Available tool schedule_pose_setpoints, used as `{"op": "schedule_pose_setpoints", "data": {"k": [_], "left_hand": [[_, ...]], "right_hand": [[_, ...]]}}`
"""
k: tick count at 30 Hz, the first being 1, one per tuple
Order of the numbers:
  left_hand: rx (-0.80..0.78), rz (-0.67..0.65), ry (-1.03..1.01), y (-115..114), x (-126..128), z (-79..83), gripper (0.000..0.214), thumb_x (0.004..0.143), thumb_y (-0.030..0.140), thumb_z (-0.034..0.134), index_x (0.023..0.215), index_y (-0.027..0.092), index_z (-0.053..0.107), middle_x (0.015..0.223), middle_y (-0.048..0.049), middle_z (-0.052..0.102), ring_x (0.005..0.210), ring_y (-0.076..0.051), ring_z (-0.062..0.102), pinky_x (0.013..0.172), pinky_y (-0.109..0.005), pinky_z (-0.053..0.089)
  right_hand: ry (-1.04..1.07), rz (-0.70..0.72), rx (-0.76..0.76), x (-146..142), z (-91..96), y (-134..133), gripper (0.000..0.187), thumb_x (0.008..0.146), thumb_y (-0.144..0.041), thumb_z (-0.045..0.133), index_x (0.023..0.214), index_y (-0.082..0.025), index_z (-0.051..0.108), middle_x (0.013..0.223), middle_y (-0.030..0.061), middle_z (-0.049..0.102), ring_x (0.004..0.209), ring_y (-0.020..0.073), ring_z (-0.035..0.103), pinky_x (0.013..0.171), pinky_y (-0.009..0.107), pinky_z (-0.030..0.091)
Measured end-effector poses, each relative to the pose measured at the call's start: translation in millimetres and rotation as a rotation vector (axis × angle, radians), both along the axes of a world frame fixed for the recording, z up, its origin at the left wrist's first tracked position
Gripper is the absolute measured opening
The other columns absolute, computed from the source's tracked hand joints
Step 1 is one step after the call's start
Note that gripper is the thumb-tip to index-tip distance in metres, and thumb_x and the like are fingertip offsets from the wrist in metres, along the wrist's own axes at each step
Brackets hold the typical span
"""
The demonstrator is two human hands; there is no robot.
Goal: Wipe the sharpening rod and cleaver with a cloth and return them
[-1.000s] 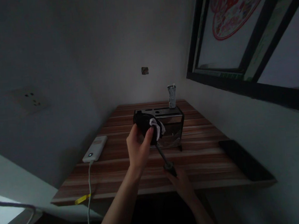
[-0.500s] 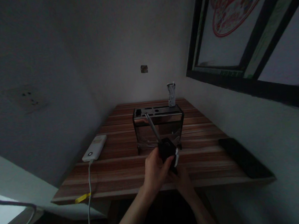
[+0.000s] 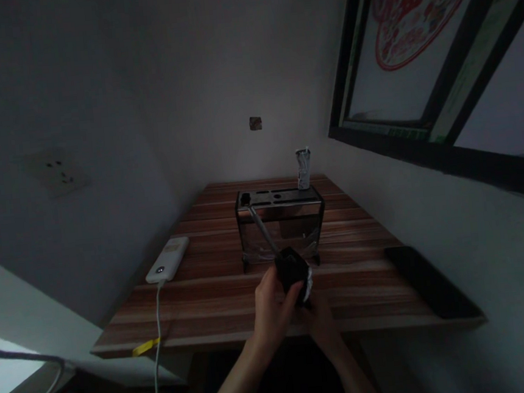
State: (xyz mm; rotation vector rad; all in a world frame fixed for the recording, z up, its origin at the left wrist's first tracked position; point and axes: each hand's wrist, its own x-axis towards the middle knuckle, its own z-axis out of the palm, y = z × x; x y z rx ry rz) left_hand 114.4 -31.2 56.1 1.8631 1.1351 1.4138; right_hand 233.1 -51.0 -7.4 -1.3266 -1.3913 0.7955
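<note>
We hold the work on the near side of the slotted rack (image 3: 287, 209), over the wood-grain table (image 3: 211, 305). Our left hand (image 3: 270, 309) is closed around a black bundle (image 3: 291, 272) with a pale edge, the thumb laid across it. Our right hand (image 3: 322, 321) is just beside the bundle, its fingers dim and hidden, so we cannot tell what it grips or how. From the bundle a metal rod (image 3: 264, 230) slants up toward the rack's left end; whether its tip touches the rack we cannot tell. We judge the handling to be partway: the rod is out in front of the rack with the bundle at its near end, but neither piece is set down, and how much is left does not show. A crumpled packet (image 3: 304, 169) stands upright at the rack's right end, on or behind it; a white power bank (image 3: 169, 259) lies left of the rack, a flat black slab (image 3: 429, 281) well to its right.
</note>
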Motion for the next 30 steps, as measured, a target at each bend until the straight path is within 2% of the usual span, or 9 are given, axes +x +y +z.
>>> {"op": "schedule_pose_setpoints", "data": {"k": [4, 7, 11, 15, 24, 27, 30], "left_hand": [[-0.013, 0.02, 0.02, 3, -3, 4.2, 0.018, 0.076, 0.027, 0.062, 0.091, 0.017, 0.061, 0.087, -0.0061, 0.07, 0.081, -0.019, 0.064, 0.072, -0.027, 0.05], [-0.021, 0.062, 0.03, 8, -6, 11.9, 0.021, 0.074, 0.03, 0.062, 0.091, 0.017, 0.062, 0.086, -0.0059, 0.071, 0.08, -0.02, 0.065, 0.073, -0.028, 0.05], [-0.008, 0.07, -0.031, 13, -11, 29.5, 0.024, 0.075, 0.031, 0.061, 0.094, 0.017, 0.063, 0.087, -0.006, 0.072, 0.081, -0.02, 0.065, 0.074, -0.028, 0.05], [0.053, 0.07, -0.108, 19, -18, 49.5, 0.022, 0.077, 0.03, 0.06, 0.095, 0.017, 0.063, 0.087, -0.0039, 0.071, 0.081, -0.018, 0.065, 0.073, -0.025, 0.05], [0.203, 0.089, -0.302, 39, -29, 95.2, 0.025, 0.077, 0.036, 0.063, 0.092, 0.015, 0.064, 0.085, -0.0033, 0.07, 0.08, -0.016, 0.064, 0.071, -0.022, 0.049], [0.246, 0.11, -0.341, 43, -31, 105.6, 0.023, 0.077, 0.035, 0.064, 0.088, 0.015, 0.064, 0.083, -0.0029, 0.07, 0.078, -0.014, 0.064, 0.069, -0.02, 0.048], [0.231, 0.104, -0.365, 45, -32, 109.4, 0.024, 0.076, 0.036, 0.065, 0.085, 0.014, 0.065, 0.08, -0.0029, 0.07, 0.075, -0.014, 0.064, 0.067, -0.02, 0.048]], "right_hand": [[-0.032, -0.027, 0.005, -2, 2.5, 0, 0.028, 0.076, -0.035, 0.055, 0.091, -0.016, 0.07, 0.085, 0.0093, 0.072, 0.082, 0.0273, 0.065, 0.074, 0.036, 0.05], [-0.022, 0.005, -0.016, -3, 6.1, 0, 0.031, 0.079, -0.039, 0.054, 0.091, -0.015, 0.07, 0.087, 0.0093, 0.072, 0.082, 0.0268, 0.066, 0.073, 0.034, 0.05], [-0.023, 0.025, 0.022, -3, 9.7, 1, 0.034, 0.08, -0.046, 0.055, 0.088, -0.017, 0.07, 0.087, 0.0078, 0.072, 0.082, 0.0256, 0.067, 0.073, 0.033, 0.05], [-0.065, -0.018, 0.046, -3, 8.1, 1, 0.032, 0.079, -0.046, 0.056, 0.085, -0.018, 0.07, 0.082, 0.0077, 0.072, 0.078, 0.0248, 0.067, 0.073, 0.032, 0.05], [-0.124, -0.089, 0.049, -4, 2.0, 0, 0.034, 0.078, -0.049, 0.056, 0.082, -0.018, 0.07, 0.084, 0.0096, 0.072, 0.084, 0.0259, 0.066, 0.078, 0.036, 0.049], [-0.13, -0.072, 0.053, -4, 0.4, 0, 0.035, 0.079, -0.049, 0.054, 0.084, -0.017, 0.07, 0.084, 0.0098, 0.072, 0.082, 0.0255, 0.066, 0.076, 0.034, 0.049], [-0.136, -0.064, 0.06, -3, -2.9, 1, 0.036, 0.079, -0.049, 0.054, 0.086, -0.017, 0.07, 0.085, 0.0098, 0.072, 0.084, 0.0259, 0.067, 0.077, 0.035, 0.049]]}}
